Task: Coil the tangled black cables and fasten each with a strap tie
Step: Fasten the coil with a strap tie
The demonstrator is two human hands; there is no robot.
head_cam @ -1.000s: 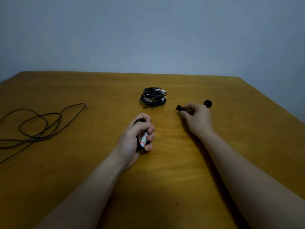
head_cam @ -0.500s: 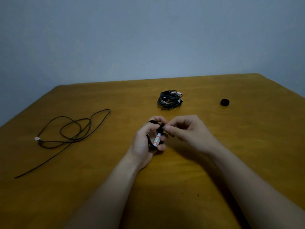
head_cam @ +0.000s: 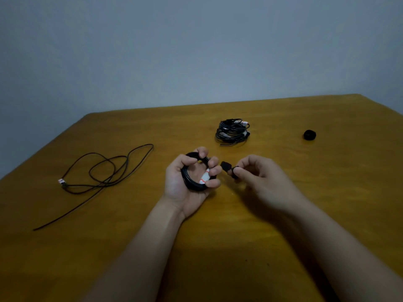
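Coil (head_cam: 191, 183) gripped by left hand (head_cam: 177, 188), untied; strap (head_cam: 226, 167) pinched by right hand (head_cam: 261, 179); bundle (head_cam: 232, 131) beyond coil apparently done; cable (head_cam: 102, 183) left of coil uncoiled.

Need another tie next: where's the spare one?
Head view: the spare tie lies far right on the table, right of the bundled cables.

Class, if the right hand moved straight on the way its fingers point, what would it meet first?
Probably the left hand, whose fingers grip the coiled cable; the strap tie pinched in the right hand would touch them first. Depth is unclear from one view.
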